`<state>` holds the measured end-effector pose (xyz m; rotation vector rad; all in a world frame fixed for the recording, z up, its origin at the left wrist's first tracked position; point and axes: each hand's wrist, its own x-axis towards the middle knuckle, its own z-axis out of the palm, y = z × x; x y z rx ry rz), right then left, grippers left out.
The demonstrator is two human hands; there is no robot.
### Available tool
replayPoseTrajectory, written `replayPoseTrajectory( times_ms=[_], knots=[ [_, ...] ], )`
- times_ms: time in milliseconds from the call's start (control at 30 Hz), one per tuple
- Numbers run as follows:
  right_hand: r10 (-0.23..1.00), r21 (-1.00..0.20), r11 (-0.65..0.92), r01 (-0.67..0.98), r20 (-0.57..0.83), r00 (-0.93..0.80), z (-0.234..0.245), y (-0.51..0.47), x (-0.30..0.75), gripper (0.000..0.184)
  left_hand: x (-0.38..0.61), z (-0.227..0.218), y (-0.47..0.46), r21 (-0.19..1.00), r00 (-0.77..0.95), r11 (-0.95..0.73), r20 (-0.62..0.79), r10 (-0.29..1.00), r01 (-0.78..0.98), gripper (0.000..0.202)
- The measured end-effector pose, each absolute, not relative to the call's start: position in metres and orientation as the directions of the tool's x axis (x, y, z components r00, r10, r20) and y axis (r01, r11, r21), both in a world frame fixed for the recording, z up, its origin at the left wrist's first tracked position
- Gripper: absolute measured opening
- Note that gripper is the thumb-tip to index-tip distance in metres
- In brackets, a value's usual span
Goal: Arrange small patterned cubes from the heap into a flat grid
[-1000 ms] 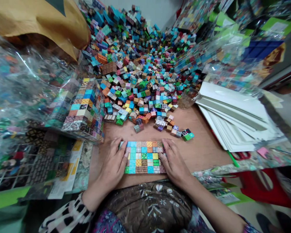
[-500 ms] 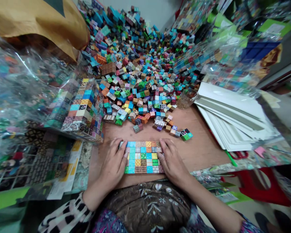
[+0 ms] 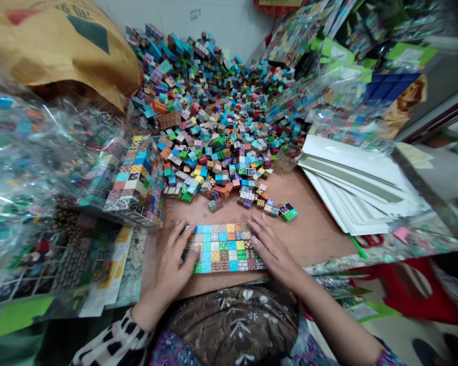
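Fingers of the left hand (image 3: 171, 272) are spread at the left end of the block panel (image 3: 223, 249), the thumb lying over its patterned top and the others reaching along that end. On my other side, the right hand (image 3: 277, 249) has its fingers stretched out rather than curled, their tips at the panel's right end. I cannot tell how hard either hand presses. Between the two, the panel lies flat on the brown board (image 3: 309, 223), a tight grid of small squares in blue, yellow, green, brown and grey.

Just beyond the right fingertips I see a small cluster of cubes (image 3: 288, 212), black, blue and green, at the near fringe of a big heap of loose blocks (image 3: 217, 117) that climbs to the pale wall (image 3: 213, 18). A clear plastic cup (image 3: 288, 158) lies at the heap's right edge.

Farther left, a wrapped block stack (image 3: 133, 185) stands beside blurred clear bags (image 3: 26, 157), with a yellow sack (image 3: 64, 48) behind. Over to my right, white cards (image 3: 339, 178) are fanned out, red-handled scissors (image 3: 368, 240) near their closest corner. Below the panel, a dark patterned apron (image 3: 240, 320) covers the lap.
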<state>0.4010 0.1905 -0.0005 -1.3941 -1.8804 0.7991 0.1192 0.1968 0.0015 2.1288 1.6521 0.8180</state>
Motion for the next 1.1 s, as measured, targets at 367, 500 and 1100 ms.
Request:
replayPoseTrajectory(
  times_ms=[367,500,1100],
  knots=[
    [0.959,-0.813,0.204,0.545,0.277,0.054,0.005,0.192,0.425,0.024,0.120,0.008,0.196,0.634,0.095,-0.200,0.196,0.976,0.747,0.045],
    [0.930,-0.714,0.291,0.637,0.368,-0.012,0.007,0.194,0.422,0.024,0.121,0.012,0.196,0.650,0.077,-0.175,0.177,0.981,0.740,0.044],
    [0.879,-0.351,0.394,0.850,0.413,-0.237,0.010,0.202,0.408,0.031,0.121,0.011,0.196,0.671,0.085,-0.183,0.177,0.981,0.719,0.044]
  ],
)
